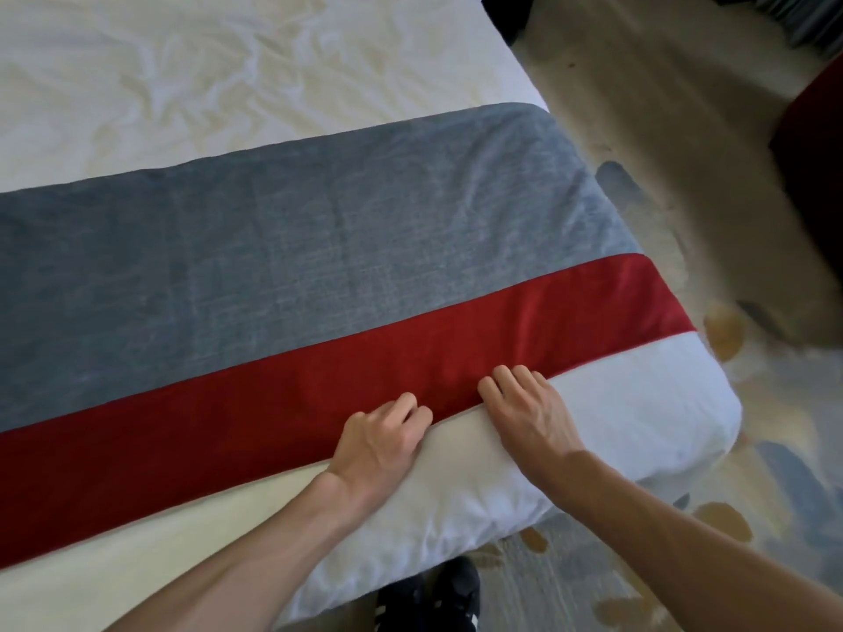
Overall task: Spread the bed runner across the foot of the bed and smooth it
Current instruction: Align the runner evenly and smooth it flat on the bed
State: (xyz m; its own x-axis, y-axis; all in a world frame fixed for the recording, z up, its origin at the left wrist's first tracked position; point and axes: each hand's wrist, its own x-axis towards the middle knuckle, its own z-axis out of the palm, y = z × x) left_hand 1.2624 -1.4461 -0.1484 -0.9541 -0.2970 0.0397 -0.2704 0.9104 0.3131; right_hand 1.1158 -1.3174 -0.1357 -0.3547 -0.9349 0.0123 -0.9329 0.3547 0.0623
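The bed runner (283, 248), a wide grey-blue band with a red band along its near side, lies flat across the foot of the white bed (638, 403) and drapes over the right side. My left hand (381, 437) is at the runner's near red edge, its fingers curled down onto the hem. Just to its right, my right hand (529, 412) lies at the same edge, fingers bent with the tips tucked into the red fabric. Both forearms reach in from the bottom of the view.
The bed's near right corner (711, 431) sits just right of my hands. A patterned carpet (684, 175) covers the floor to the right. A dark red seat (816, 125) stands at the far right. Dark shoes (429, 599) show below the bed's edge.
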